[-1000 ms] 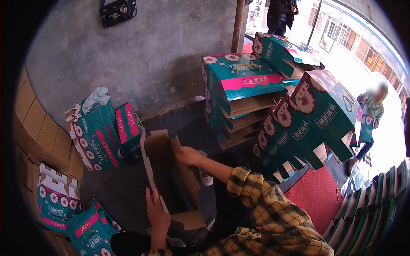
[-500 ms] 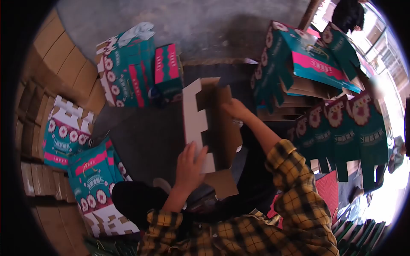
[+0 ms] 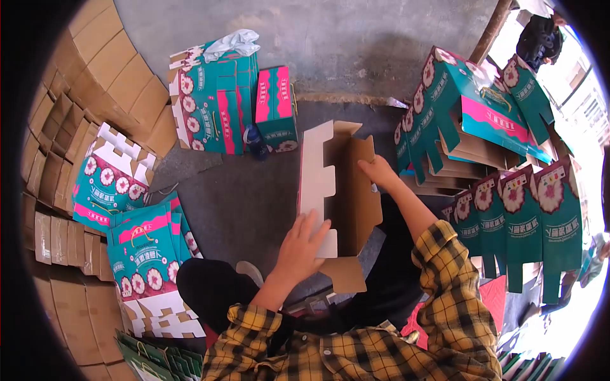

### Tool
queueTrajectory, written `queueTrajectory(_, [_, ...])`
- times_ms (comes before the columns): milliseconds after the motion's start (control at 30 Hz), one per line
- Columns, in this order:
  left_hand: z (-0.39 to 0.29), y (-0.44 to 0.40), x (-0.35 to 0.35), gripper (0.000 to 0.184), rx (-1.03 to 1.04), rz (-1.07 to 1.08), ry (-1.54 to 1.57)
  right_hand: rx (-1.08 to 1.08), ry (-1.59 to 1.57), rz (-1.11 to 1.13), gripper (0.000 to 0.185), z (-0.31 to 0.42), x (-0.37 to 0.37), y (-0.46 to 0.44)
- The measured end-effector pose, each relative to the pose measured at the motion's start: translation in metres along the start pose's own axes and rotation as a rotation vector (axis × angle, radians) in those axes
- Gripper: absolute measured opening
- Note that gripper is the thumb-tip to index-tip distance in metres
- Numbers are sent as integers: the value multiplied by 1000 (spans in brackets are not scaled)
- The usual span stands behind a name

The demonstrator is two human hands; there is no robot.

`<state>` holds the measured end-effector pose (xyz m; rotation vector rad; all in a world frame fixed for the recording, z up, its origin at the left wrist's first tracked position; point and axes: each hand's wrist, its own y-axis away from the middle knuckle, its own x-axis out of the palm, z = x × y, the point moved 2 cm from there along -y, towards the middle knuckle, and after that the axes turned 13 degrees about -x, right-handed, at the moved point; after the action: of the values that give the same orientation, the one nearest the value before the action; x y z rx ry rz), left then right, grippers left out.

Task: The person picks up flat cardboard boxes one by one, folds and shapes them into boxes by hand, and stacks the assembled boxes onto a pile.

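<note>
An open cardboard box (image 3: 362, 190) stands tilted between my hands, its brown inside facing up and a notched white flap on its left side. My right hand (image 3: 377, 171) is closed on the upper right edge of the box. On the lower part of the white flap lies my left hand (image 3: 302, 247), fingers stretched out and a little apart. One brown flap hangs loose at the near end of the box. The printed outer face is mostly hidden from me.
Printed green cartons (image 3: 216, 108) stand at the back, beside a dark blue bottle (image 3: 256, 142). Flattened cartons (image 3: 143, 254) lean at left before stacked brown boxes (image 3: 105, 51). More printed cartons (image 3: 489, 120) pile up on the right. Another person (image 3: 539, 39) is at the far right.
The whole view has shifted, so the box and surroundings appear farther right. Both hands keep their places on the box, right on its edge and left on the white flap.
</note>
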<state>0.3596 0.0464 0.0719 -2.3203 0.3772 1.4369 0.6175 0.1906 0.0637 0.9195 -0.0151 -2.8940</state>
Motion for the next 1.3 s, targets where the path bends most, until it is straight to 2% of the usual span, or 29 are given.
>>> queueTrajectory(67, [2,1,1,71,17,-31,21,-13,-37,-40,35,-12,6,-3])
queueTrajectory(133, [5,2,1,71,12,-64,46,-205,65,-192,38,-20,11,-7])
queueTrajectory(167, [5,2,1,71,9,-62,45,-205,63,-190,38,-7,11,-4])
queueTrajectory(233, [7,1,0,71,-11,-61,29,-459,177,-571,32,30,0,6])
queueTrajectory(267, [7,1,0,71,-15,-63,29,-462,176,-568,32,41,-3,6])
queueTrajectory(333, [6,1,1,71,0,-63,6,-1029,768,-374,31,67,-3,9])
queueTrajectory(367, [4,1,2,71,5,-58,5,-1136,969,-244,19,74,4,4])
queueTrajectory(400, [2,1,2,71,7,-55,5,-1127,967,-248,19,75,9,0])
queueTrajectory(467, [0,1,2,71,4,-48,1,-663,1226,80,15,62,23,-17])
queueTrajectory(500, [1,3,1,71,0,-42,4,-515,1233,164,23,57,22,-27])
queueTrajectory(533, [3,4,0,72,-4,-35,7,-517,1223,166,23,53,23,-36])
queueTrajectory(600, [4,5,-6,70,-13,12,7,-323,919,-13,41,32,18,-55])
queueTrajectory(633, [4,5,-8,69,-16,54,16,-326,791,-83,58,30,14,-60])
queueTrajectory(667, [3,6,-10,69,-20,62,16,-323,786,-77,58,26,16,-60])
queueTrajectory(733, [2,7,-10,64,-26,107,39,-367,592,-238,63,19,13,-59])
queueTrajectory(800, [5,6,-6,61,-14,130,20,-340,528,-230,65,8,12,-70])
queueTrajectory(867, [10,6,-1,59,-7,136,-4,-270,330,-166,56,3,9,-78])
queueTrajectory(900, [14,8,3,54,-1,121,-9,-275,329,-164,56,1,9,-79])
queueTrajectory(967, [19,14,4,49,7,103,-9,-314,390,-68,43,0,5,-77])
queueTrajectory(1000, [26,21,2,45,-9,165,81,-314,394,-69,43,-1,4,-76])
queueTrajectory(1067, [32,29,-5,41,-19,230,172,-563,443,-91,35,-6,7,-73])
queueTrajectory(1167, [23,37,-18,37,-34,321,163,-548,528,-41,37,-9,14,-61])
queueTrajectory(1200, [16,36,-18,36,-79,244,139,-550,528,-45,37,-6,16,-58])
queueTrajectory(1267, [4,34,-7,35,-120,167,115,-377,733,84,38,-3,18,-52])
queueTrajectory(1300, [3,31,6,37,-210,32,95,-385,750,77,40,-6,19,-53])
